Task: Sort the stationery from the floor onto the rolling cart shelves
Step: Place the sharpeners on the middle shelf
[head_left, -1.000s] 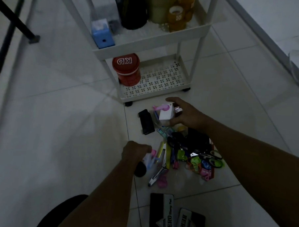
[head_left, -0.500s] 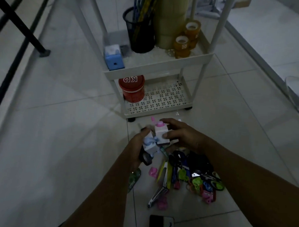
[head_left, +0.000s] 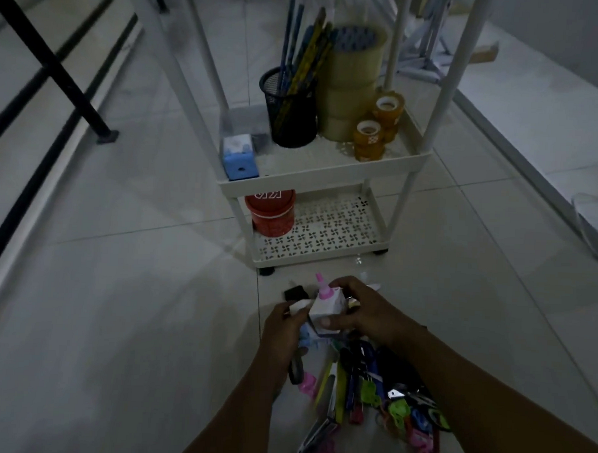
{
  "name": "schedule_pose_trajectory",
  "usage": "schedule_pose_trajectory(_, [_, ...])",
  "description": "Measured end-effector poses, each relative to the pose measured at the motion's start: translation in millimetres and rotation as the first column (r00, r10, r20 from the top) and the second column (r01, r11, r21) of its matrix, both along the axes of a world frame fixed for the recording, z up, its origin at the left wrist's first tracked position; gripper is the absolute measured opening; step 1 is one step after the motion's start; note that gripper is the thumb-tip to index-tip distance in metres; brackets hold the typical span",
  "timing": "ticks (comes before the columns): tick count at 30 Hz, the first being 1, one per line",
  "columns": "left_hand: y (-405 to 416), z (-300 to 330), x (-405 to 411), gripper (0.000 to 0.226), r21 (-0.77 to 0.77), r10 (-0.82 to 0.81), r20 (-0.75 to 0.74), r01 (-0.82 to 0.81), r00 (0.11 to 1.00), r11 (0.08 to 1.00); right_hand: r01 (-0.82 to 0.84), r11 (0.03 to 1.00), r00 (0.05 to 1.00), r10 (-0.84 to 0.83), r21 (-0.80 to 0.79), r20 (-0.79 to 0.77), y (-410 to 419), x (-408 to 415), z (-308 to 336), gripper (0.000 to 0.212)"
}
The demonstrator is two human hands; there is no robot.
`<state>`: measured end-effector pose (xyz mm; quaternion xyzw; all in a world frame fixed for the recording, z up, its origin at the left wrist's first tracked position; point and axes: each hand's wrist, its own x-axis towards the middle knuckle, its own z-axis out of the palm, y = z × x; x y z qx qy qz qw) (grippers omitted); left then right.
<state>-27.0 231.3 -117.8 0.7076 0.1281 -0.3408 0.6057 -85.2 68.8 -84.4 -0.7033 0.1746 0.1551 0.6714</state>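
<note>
Pale floor tiles (head_left: 115,321) lay dim under your arms, with a white rolling cart (head_left: 323,179) standing ahead of you. Your right hand (head_left: 362,314) was clamped on a small white box (head_left: 326,308) with a pink nozzle, held above the floor just short of the cart's bottom shelf. Your left hand (head_left: 282,331) was closed around a second small white item beside it; what it was could not be told. A colourful stationery pile (head_left: 369,393) lay on the floor beneath your wrists. On the cart's middle shelf stood a black mesh pen cup (head_left: 290,119), tape rolls (head_left: 351,88) and a blue sharpener (head_left: 240,158); a red tub (head_left: 272,213) sat at the bottom shelf's left edge.
</note>
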Motion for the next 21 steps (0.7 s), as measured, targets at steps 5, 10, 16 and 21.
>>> schedule_pose_trajectory(5, [-1.5,0.9,1.9,0.026,-0.048,0.019,0.016,-0.018,1.0,0.999,-0.055,0.994,0.997,0.06,-0.096,0.048,-8.1,5.7,7.5,0.061])
schedule_pose_trajectory(10, [-6.6,23.5,15.5,0.033,-0.357,0.095,-0.113,-0.129,0.989,0.925,-0.002,1.0,0.992,0.006,-0.029,0.123,-17.5,12.3,20.3,0.048])
schedule_pose_trajectory(16, [-8.0,63.8,27.2,0.063,-0.409,-0.081,0.061,0.099,0.995,0.907,0.096,0.971,0.99,-0.071,-0.22,0.119,-22.6,35.8,60.7,0.065])
schedule_pose_trajectory(21, [-15.9,91.3,35.3,0.057,-0.41,-0.177,0.204,0.248,0.963,0.877,-0.051,0.933,0.994,0.084,-0.356,0.077,-23.4,57.6,109.0,0.062])
